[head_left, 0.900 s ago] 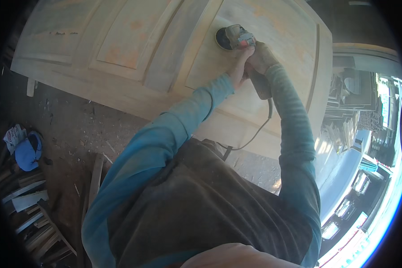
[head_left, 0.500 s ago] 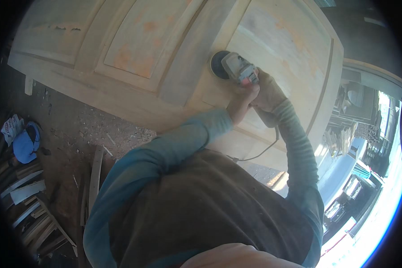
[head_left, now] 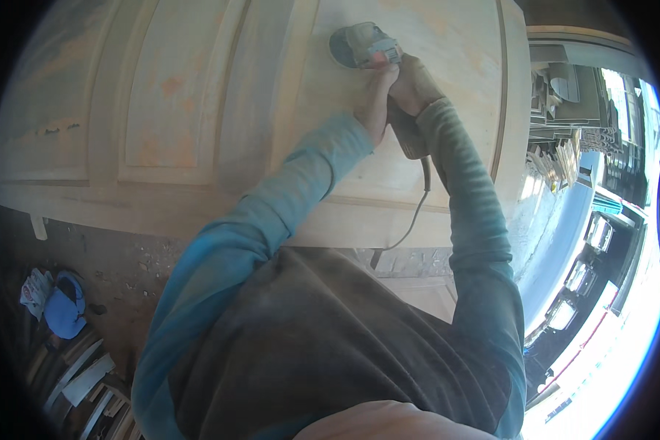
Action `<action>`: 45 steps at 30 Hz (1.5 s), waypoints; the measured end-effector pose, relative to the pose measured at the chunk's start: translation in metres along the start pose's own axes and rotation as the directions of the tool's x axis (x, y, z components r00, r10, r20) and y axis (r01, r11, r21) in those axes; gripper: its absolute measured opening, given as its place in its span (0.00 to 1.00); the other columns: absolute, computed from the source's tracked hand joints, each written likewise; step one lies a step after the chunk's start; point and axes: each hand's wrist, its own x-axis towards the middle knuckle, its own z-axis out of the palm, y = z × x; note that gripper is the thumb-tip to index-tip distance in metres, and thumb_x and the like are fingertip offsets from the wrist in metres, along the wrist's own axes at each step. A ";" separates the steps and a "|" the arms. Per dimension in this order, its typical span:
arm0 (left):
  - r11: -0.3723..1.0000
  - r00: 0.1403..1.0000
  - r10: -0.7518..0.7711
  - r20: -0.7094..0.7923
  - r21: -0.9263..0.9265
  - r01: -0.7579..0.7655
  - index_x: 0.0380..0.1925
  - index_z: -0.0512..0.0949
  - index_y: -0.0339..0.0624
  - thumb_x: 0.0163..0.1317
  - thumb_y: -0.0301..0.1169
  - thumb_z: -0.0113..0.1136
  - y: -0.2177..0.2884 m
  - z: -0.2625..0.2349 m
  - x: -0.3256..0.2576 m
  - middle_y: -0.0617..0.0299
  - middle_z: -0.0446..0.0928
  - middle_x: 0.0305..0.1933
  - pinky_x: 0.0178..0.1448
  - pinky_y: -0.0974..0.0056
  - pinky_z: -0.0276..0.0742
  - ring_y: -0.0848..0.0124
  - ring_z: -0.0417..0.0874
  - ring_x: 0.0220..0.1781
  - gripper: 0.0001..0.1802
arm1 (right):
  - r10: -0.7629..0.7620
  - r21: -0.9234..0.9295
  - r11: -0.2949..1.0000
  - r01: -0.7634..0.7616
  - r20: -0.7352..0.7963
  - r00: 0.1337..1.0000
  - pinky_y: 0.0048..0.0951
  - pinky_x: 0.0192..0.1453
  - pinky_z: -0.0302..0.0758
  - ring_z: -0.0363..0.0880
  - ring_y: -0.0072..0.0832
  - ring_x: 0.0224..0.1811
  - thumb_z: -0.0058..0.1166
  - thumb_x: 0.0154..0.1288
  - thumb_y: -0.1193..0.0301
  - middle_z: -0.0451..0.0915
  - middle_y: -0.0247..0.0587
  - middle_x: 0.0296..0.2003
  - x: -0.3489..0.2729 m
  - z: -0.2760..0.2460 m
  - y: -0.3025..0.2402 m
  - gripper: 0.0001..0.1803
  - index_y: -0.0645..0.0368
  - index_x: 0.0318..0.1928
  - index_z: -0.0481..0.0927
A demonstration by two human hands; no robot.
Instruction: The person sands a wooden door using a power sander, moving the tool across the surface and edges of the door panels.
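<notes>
A corded angle grinder point(head_left: 368, 41) with a round, dark sanding disc point(head_left: 340, 48) rests against a large pale wooden panelled door point(head_left: 257, 110). My left hand point(head_left: 376, 101) is closed on the grinder just behind its head. Beside it, my right hand point(head_left: 416, 84) wraps round the upper side of the body. Between my forearms the dark rear end of the grinder point(head_left: 407, 136) shows, and its cord point(head_left: 418, 213) hangs over the door's near edge. Orange-brown patches and a dusty film mark the door panels. My palms and some fingers are hidden.
A blue cap-like item point(head_left: 64, 312) and a crumpled white bag point(head_left: 35, 293) lie on the littered ground at left. Below them are wood offcuts point(head_left: 88, 378). Wooden pieces point(head_left: 557, 165) are stacked at right, with vehicles point(head_left: 579, 279) beyond in bright light.
My view has turned, so the door sits straighter in it. Both hands and the grinder are farther from my body, higher on the same panel. More of the grinder's rear shows.
</notes>
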 end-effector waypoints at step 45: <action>0.875 0.880 -0.450 0.153 0.272 0.401 0.71 0.64 0.44 0.69 0.54 0.59 -0.106 0.052 0.047 0.59 0.71 0.66 0.67 0.59 0.72 0.67 0.74 0.66 0.38 | 0.373 0.311 0.901 -0.302 -0.200 0.906 0.43 0.55 0.79 0.85 0.50 0.53 0.54 0.68 0.52 0.85 0.62 0.44 -0.063 -0.052 0.141 0.30 0.69 0.54 0.80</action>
